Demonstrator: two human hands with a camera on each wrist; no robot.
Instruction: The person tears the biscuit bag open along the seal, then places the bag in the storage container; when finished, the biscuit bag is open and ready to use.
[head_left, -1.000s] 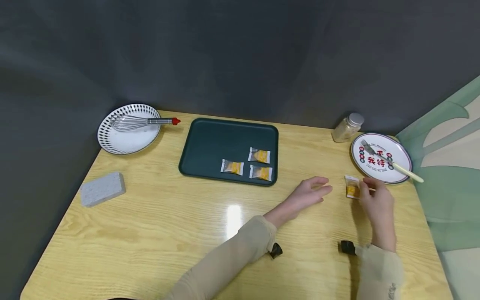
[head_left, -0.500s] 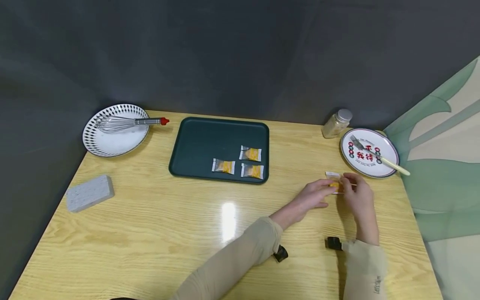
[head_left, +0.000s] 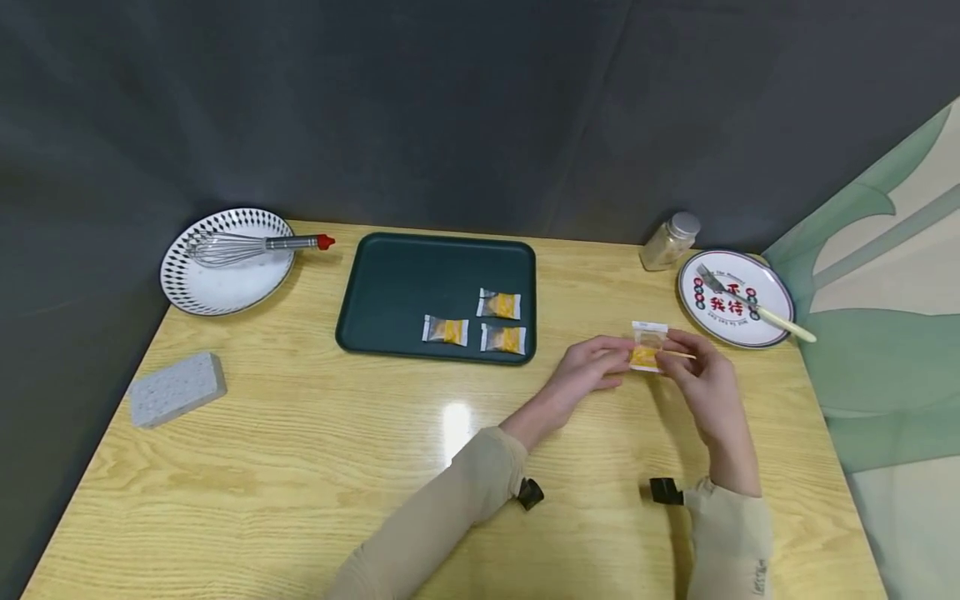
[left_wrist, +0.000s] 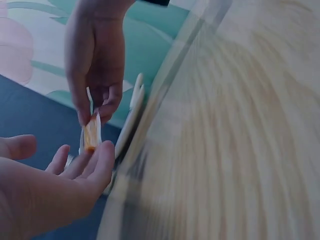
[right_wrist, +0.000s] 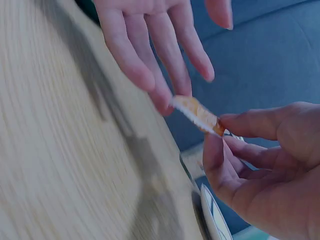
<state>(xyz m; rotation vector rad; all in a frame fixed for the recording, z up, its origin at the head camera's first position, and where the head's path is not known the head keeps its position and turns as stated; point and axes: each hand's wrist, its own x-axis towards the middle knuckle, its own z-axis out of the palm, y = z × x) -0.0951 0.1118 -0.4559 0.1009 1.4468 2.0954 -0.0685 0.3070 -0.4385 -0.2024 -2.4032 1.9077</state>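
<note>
fourth snack packet up off the table, three already on the tray

the right hand (head_left: 705, 379) pinched a small clear packet (head_left: 648, 346) w/ an orange-yellow snack inside, thumb and forefinger closed on its right edge. the packet was lifted off the wooden table (head_left: 300, 467), held between the two hands, right of the tray and in front of the printed plate. the left hand (head_left: 588, 371) had its fingers straight and relaxed, tips touching the packet's left side; in the right wrist view those fingers (right_wrist: 150, 55) were spread and not curled round anything, so support rather than a grip.

progress, as a judgement: three like packets (head_left: 475, 322) lay on the dark green tray (head_left: 397, 275), grouped in its near-right corner, approx. touching but not stacked. the held one looked like the fourth and wasn't on the tray yet. no other loose packets seen on the table.

containers:
- tray: three packets only, the rest of it bare.
- black-and-white patterned plate (head_left: 225, 287), far left: a wire whisk (head_left: 251, 247) lay across it, red-tipped handle past the rim.
- printed plate (head_left: 731, 329), far right: a fork (head_left: 750, 310) w/ a pale handle sticking out over the edge.
- spice jar (head_left: 670, 242) w/ a grey lid, beside that plate, lying tilted; pale contents, can't tell what.
- grey sponge (head_left: 177, 388) near the left edge, on its own.
</note>
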